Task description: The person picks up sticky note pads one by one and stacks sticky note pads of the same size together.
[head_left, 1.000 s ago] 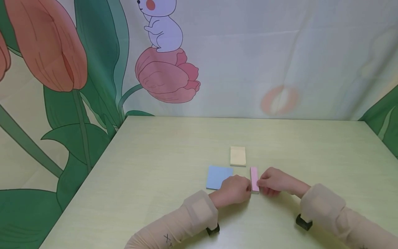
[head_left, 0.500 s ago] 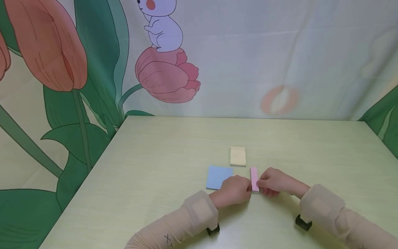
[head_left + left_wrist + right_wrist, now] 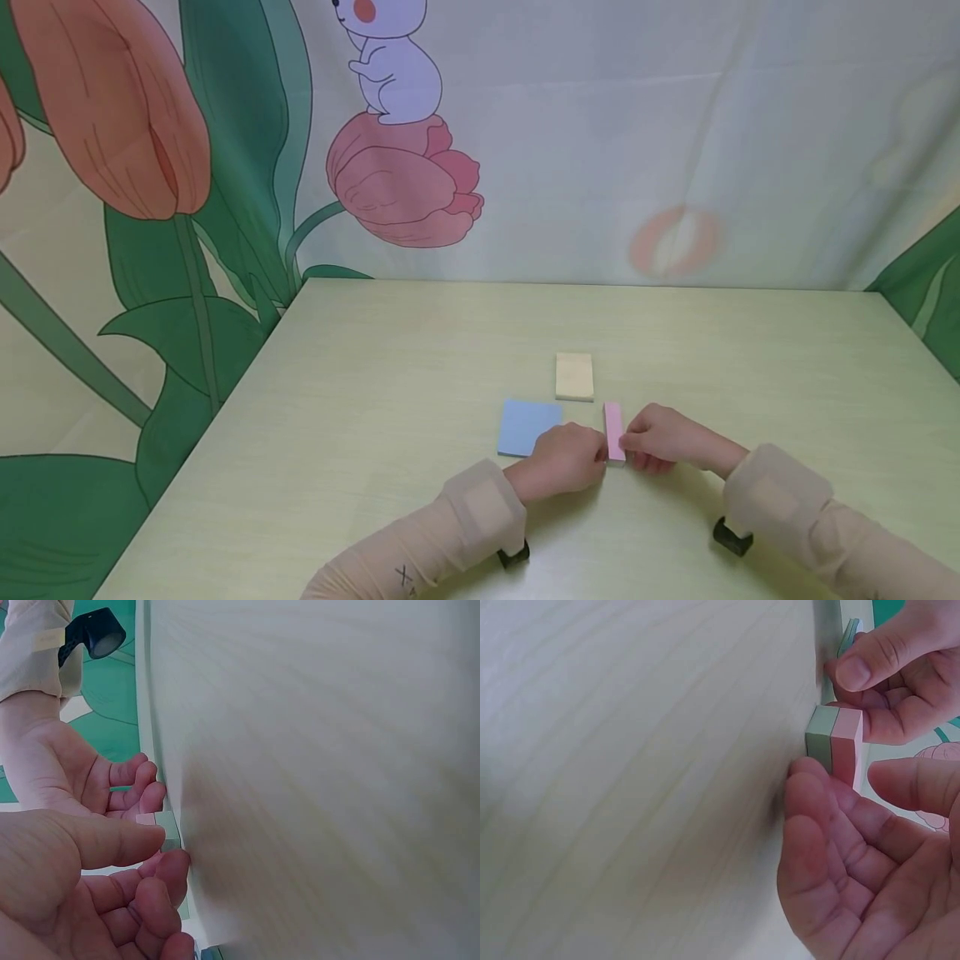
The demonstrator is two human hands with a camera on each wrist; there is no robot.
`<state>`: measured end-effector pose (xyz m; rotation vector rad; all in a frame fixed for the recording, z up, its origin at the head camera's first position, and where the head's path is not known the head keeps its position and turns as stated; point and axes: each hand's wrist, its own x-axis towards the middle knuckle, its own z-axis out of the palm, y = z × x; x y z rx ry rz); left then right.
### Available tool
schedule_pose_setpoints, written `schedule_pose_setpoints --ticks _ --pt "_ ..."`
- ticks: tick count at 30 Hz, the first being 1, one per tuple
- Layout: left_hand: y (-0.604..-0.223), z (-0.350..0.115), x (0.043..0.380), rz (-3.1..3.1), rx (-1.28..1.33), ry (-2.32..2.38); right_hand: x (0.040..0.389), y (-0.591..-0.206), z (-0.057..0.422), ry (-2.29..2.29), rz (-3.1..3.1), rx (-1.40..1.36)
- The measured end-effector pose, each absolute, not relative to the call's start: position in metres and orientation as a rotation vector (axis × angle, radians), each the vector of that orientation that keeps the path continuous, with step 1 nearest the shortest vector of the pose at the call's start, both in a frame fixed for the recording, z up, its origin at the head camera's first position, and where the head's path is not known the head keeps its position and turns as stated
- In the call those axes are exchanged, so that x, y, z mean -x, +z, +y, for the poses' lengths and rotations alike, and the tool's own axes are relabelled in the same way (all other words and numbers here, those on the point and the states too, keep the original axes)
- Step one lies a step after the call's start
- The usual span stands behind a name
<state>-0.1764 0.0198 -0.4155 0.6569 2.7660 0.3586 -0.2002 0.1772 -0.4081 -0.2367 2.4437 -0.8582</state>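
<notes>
A narrow pink sticky-note pad (image 3: pixel 612 423) lies on the table between both hands, and the right wrist view shows a pale green pad (image 3: pixel 822 733) directly under it, edges aligned. My left hand (image 3: pixel 567 457) touches the stack's left side with loosely bent fingers, covering a corner of a square blue sticky-note pad (image 3: pixel 522 423). On the other side, the fingers of my right hand (image 3: pixel 666 437) rest at the stack's right side; its thumb (image 3: pixel 904 784) stands apart from it in the right wrist view. A cream sticky-note pad (image 3: pixel 573 376) lies behind them.
The pale wooden table (image 3: pixel 390 358) runs back to a hanging cloth (image 3: pixel 600 150) printed with tulips and a small white animal. A black wrist camera (image 3: pixel 732 537) hangs under the right sleeve, another (image 3: pixel 514 553) under the left.
</notes>
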Motion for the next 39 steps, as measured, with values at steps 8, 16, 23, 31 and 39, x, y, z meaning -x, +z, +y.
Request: schedule_pose_setpoints --ticks 8,16,23,31,39 --pt "-0.414 0.019 0.174 2.763 -0.655 0.365 0.199 -0.408 0.178 -0.851 2.443 0.224" --pt "-0.414 0.016 0.167 2.750 -0.683 0.350 0.196 -0.410 0.181 -0.867 2.422 0.202" --pt "-0.415 0.013 0.157 2.746 -0.708 0.306 0.190 -0.412 0.184 -0.900 2.394 0.203" --pt "-0.415 0.011 0.146 2.748 -0.777 0.239 0.181 -0.411 0.185 -0.940 2.351 0.242" --pt "-0.414 0.010 0.138 2.766 -0.825 0.153 0.172 -0.406 0.186 -0.956 2.304 0.327"
